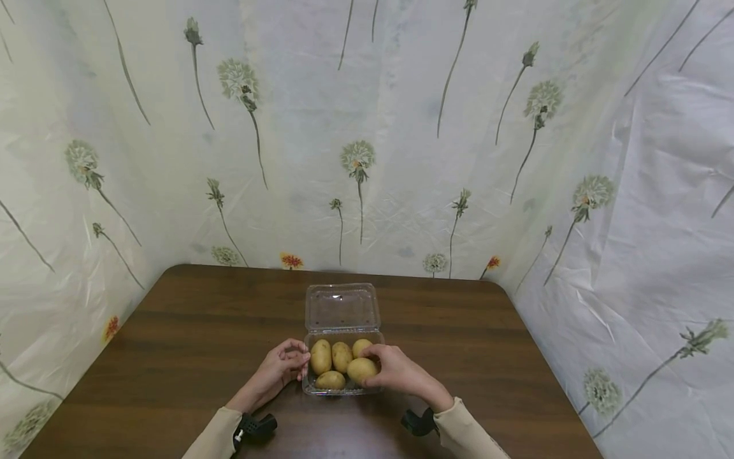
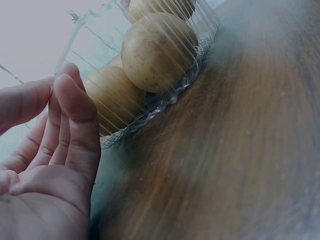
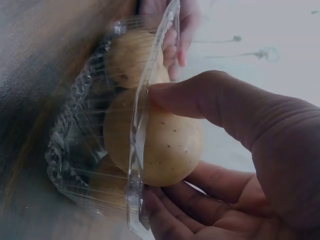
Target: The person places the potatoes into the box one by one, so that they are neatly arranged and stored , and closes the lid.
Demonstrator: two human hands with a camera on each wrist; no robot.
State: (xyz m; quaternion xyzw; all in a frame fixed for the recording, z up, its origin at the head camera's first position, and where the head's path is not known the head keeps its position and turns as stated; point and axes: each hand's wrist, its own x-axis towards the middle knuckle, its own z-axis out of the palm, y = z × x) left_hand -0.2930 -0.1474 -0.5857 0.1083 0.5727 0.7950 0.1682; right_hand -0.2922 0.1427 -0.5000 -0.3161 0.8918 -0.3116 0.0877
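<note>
A clear plastic clamshell container (image 1: 321,392) stands on the table with its lid (image 1: 342,309) folded back away from me. Several potatoes (image 1: 320,357) lie inside it. My left hand (image 1: 278,371) is at the container's left side, and in the left wrist view its thumb and fingers pinch the rim. With thumb and fingers around it, my right hand (image 1: 404,373) grips a potato (image 3: 172,145) at the container's right side. That potato sits partly above the rim in the right wrist view, and another shows below it through the clear wall.
The brown wooden table (image 1: 229,319) reaches back to a pale curtain (image 1: 401,191) with a dandelion print, which also hangs along both sides. Black devices (image 1: 421,422) are strapped to both wrists, beside the beige sleeves.
</note>
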